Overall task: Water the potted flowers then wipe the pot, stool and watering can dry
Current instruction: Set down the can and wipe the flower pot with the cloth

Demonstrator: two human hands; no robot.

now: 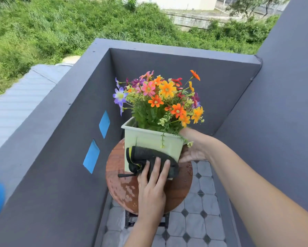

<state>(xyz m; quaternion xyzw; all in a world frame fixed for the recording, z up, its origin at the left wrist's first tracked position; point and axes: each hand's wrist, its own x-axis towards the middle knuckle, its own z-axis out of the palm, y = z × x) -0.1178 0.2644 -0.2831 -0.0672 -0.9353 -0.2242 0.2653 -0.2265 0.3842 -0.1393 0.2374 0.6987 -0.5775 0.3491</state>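
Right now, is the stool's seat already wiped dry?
No: pale wet patches still show on the stool while the left hand presses the dark cloth against the pot.

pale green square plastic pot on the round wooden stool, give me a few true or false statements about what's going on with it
1. The left hand presses a dark grey cloth against the front of the pale green square plastic pot. True.
2. The right hand hangs clear of the pot. False: it grips the pot's right side.
3. The round wooden stool shows wet patches. True.
4. The pot lies tipped on its side. False: it stands upright.
5. The flowers are all white. False: orange, pink, purple, yellow.
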